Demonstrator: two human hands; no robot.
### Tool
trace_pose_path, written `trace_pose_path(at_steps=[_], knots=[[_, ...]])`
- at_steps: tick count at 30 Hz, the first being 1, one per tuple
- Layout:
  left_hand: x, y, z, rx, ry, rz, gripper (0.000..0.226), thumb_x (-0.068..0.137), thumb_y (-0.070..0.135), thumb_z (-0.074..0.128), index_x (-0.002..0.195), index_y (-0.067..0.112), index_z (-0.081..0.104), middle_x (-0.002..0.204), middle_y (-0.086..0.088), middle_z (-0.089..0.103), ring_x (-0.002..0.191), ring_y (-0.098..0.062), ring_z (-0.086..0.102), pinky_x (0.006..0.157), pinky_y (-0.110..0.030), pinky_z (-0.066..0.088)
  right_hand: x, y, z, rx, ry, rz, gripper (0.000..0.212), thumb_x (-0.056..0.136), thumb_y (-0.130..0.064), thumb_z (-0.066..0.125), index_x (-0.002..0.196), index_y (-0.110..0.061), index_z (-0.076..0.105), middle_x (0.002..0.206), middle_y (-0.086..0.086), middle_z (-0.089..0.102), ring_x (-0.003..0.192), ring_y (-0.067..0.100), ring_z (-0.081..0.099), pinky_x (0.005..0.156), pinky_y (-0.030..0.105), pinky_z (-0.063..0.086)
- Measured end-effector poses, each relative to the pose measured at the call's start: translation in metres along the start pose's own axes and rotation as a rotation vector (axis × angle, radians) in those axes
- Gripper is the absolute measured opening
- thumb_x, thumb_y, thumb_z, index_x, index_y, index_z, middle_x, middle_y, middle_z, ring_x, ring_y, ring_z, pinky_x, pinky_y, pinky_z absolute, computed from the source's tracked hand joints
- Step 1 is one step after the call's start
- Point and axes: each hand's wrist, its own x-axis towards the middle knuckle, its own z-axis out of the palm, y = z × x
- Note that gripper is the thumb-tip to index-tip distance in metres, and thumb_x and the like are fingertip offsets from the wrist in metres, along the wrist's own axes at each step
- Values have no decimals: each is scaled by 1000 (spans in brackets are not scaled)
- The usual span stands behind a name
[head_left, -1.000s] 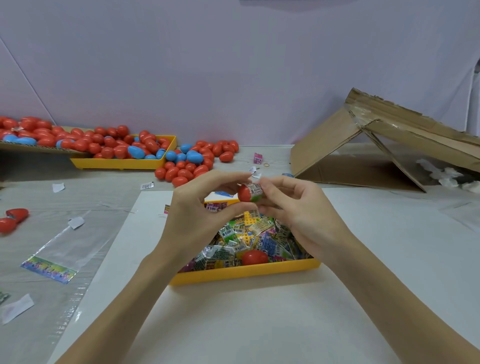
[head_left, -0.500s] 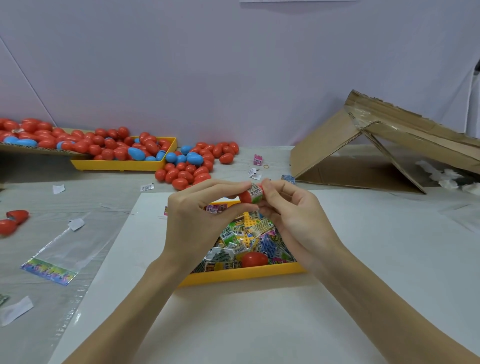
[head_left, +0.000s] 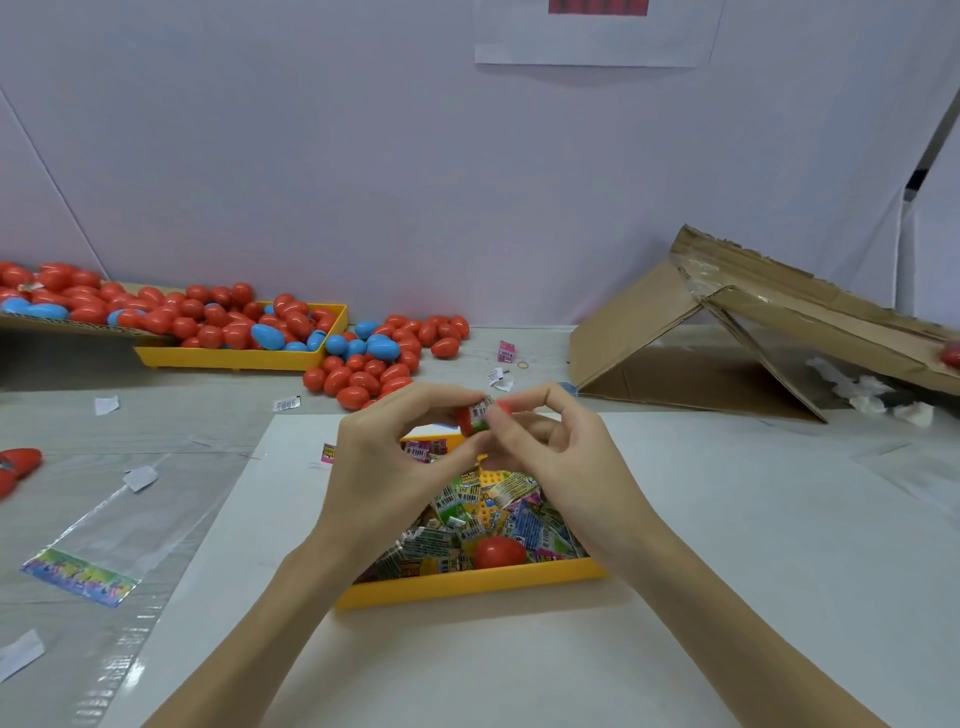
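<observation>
Just above the centre of the frame both hands meet over a small red egg (head_left: 467, 420), which has a printed packet (head_left: 482, 410) showing at its middle. The left hand (head_left: 384, 467) pinches the egg's left end between curled thumb and forefinger. The right hand (head_left: 563, 465) closes its fingertips on the right end, and its other fingers are bent beneath. The egg is held in the air over the far edge of a yellow tray (head_left: 467, 584) in the lower centre, and whether its two halves are joined or parted is too blurred to tell. That tray sits on a white sheet (head_left: 727, 519) and is heaped with more printed packets (head_left: 457, 512), with another red egg (head_left: 498, 552) lying among them near the front wall. At the left middle of the frame a second yellow tray (head_left: 234, 358) holds red and blue eggs, and a loose pile of eggs (head_left: 387, 358) lies just beside it on the table. A tilted cardboard box (head_left: 675, 332) stands at the right, and a clear plastic bag (head_left: 104, 540) lies flat at lower left.
</observation>
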Motion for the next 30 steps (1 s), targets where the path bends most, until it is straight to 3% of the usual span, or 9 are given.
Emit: trace_pose_path(at_steps=[5, 7, 10, 13, 16, 20, 24, 27, 30], knots=[[4, -7, -3, 83, -61, -36, 60, 81, 36, 82, 136, 24, 62, 123, 12, 66, 113, -9, 64, 91, -16, 53, 7, -4, -7, -352, 184, -212, 27, 90, -25, 80, 108, -24, 61, 98, -8, 74, 94, 7, 72, 80, 20, 58], [5, -10, -4, 104, -36, -42, 45, 83, 37, 79, 126, 24, 69, 119, 12, 64, 111, -9, 63, 86, -18, 55, 23, -13, -24, -497, 297, -345, 29, 91, -22, 79, 110, -26, 57, 98, -11, 69, 92, 7, 69, 77, 17, 56], [5, -15, -5, 112, -35, -34, 21, 87, 33, 74, 105, 24, 77, 111, 12, 65, 106, -10, 64, 79, -22, 57, 63, -35, -68, -806, 463, -488, 32, 93, -12, 75, 115, -18, 53, 111, 2, 61, 96, 14, 63, 82, 29, 56], [5, -16, -4, 132, -67, -9, 14, 87, 36, 71, 94, 25, 78, 107, 13, 65, 99, -12, 66, 76, -27, 58, 102, -57, -116, -1104, 635, -475, 32, 94, -1, 67, 121, -10, 53, 121, 13, 53, 109, 26, 57, 92, 29, 49], [4, -18, -7, 172, -96, -16, 16, 87, 40, 70, 90, 26, 77, 103, 16, 64, 99, -13, 64, 77, -36, 58, 131, -68, -151, -1290, 710, -326, 33, 97, -2, 65, 126, -9, 51, 128, 20, 50, 120, 34, 49, 94, 31, 42], [2, -21, -8, 285, -157, -48, 6, 88, 34, 74, 89, 28, 77, 97, 19, 62, 98, -7, 60, 81, -36, 55, 147, -61, -160, -1458, 671, -132, 33, 100, -1, 60, 133, -8, 57, 133, 22, 51, 124, 39, 46, 105, 42, 42], [0, -25, -7, 338, -286, -78, 4, 92, 38, 74, 95, 35, 74, 100, 22, 59, 99, 4, 52, 85, -20, 44, 147, -42, -129, -1605, 648, -295, 24, 100, -5, 53, 120, -9, 66, 129, 17, 56, 120, 36, 48, 102, 44, 37], [-2, -29, -7, 395, -366, -85, 13, 95, 44, 69, 103, 35, 74, 105, 23, 59, 103, 8, 45, 87, -18, 45, 150, -17, -93, -1578, 436, -403, 21, 101, -10, 53, 117, -10, 67, 121, 14, 59, 113, 31, 51, 96, 39, 40], [-3, -31, -7, 437, -393, -62, 17, 96, 46, 67, 106, 34, 74, 105, 22, 59, 103, 8, 40, 87, -19, 46, 159, 11, -56, -1371, 139, -359, 21, 103, -9, 54, 118, -8, 67, 121, 13, 61, 113, 28, 55, 94, 32, 44]])
